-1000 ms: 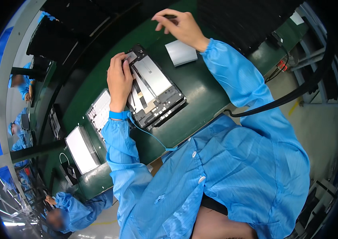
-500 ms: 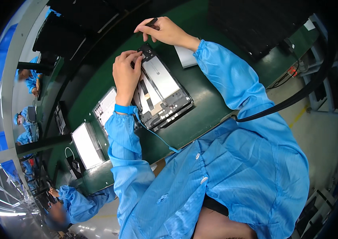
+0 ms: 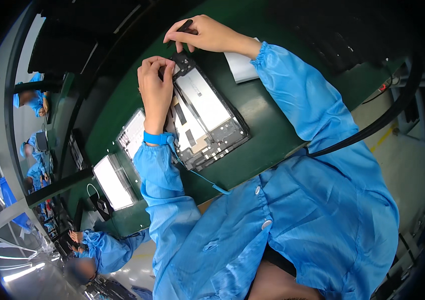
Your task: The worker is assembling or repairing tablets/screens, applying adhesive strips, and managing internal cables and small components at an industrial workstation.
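An opened tablet (image 3: 206, 102) lies aslant on the green bench, its inside up, with white battery panels and black boards showing. At its far left corner my left hand (image 3: 155, 82) is closed, thumb and bent fingers pinched together by the black end piece; whatever lies between them is hidden. A blue wrist strap (image 3: 158, 138) with a coiled cord circles that wrist. Just beyond the same corner, my right hand (image 3: 205, 35) is closed on a slim black tool (image 3: 185, 26), whose lower end points down toward the tablet's far end.
A white flat block (image 3: 241, 66) sits right of the tablet. Left of my left forearm are a clear tray (image 3: 131, 134) and a white panel stack (image 3: 114, 182). A thick black cable (image 3: 367, 137) crosses at my right. Co-workers in blue (image 3: 107, 252) sit along the left.
The view has shifted slightly. My right hand has turned a little and its black tool is tilted more. My left hand stays at the tablet's far corner, fingers more closely bunched.
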{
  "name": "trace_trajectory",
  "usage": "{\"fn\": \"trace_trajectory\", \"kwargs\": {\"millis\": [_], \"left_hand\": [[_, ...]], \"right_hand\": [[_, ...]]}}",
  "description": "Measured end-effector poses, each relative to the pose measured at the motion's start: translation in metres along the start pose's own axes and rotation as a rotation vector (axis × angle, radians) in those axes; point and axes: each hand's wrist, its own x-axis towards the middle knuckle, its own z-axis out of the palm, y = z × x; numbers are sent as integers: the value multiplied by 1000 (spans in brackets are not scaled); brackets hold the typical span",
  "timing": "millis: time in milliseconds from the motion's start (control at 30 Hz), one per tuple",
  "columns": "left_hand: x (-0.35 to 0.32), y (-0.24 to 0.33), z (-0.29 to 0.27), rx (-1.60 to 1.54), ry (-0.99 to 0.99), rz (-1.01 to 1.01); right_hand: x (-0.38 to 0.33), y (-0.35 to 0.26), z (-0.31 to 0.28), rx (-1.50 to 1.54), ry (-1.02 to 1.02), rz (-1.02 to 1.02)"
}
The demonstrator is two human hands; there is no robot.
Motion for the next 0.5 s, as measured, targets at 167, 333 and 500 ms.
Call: {"fn": "trace_trajectory", "kwargs": {"millis": [167,333,500], "left_hand": [[-2,4,1,-37,-2,-7],[0,7,-1,-30,5,-47],[3,11,-1,-9,5,-76]], "right_hand": [[0,5,2,27,-13,-12],[2,6,5,50,-26,-1],[2,8,4,61,-30,-1]]}}
